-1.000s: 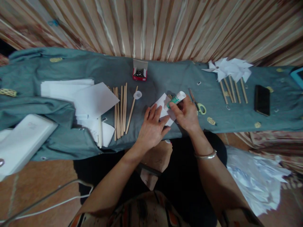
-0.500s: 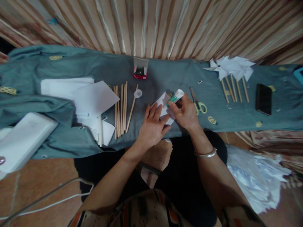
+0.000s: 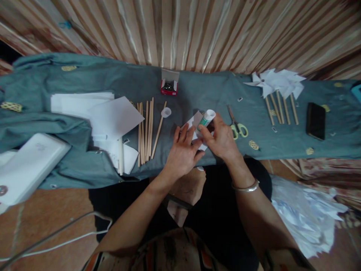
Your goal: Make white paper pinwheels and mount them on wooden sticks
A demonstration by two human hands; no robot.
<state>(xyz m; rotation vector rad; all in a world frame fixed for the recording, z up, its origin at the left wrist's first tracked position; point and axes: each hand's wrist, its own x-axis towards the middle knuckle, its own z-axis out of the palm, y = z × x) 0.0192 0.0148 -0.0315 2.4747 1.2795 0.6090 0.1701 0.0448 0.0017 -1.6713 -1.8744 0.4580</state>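
My right hand (image 3: pixel 224 137) grips a glue stick (image 3: pixel 207 117) with a green and white barrel, tilted over a small piece of folded white paper (image 3: pixel 194 120). The glue stick's lower end meets the paper, though my fingers partly hide the contact. Spread across the paper's left part, my left hand (image 3: pixel 182 152) presses it to the cloth. A white round cap (image 3: pixel 166 112) rests by a single wooden stick (image 3: pixel 158 131), left of the paper. Scissors (image 3: pixel 238 130) with light green handles lie just right of my right hand.
Several wooden sticks (image 3: pixel 145 131) and white paper sheets (image 3: pixel 117 116) lie to the left, near a white boxy device (image 3: pixel 34 165). A small red box (image 3: pixel 169 88) of dark metal pieces stands at the back. Paper pinwheels (image 3: pixel 279 84) and a black phone (image 3: pixel 316 120) lie right.
The glue stick stands a little more upright and has shifted slightly left over the paper with my right hand. My left hand stays on the paper; the whole view has shifted slightly.
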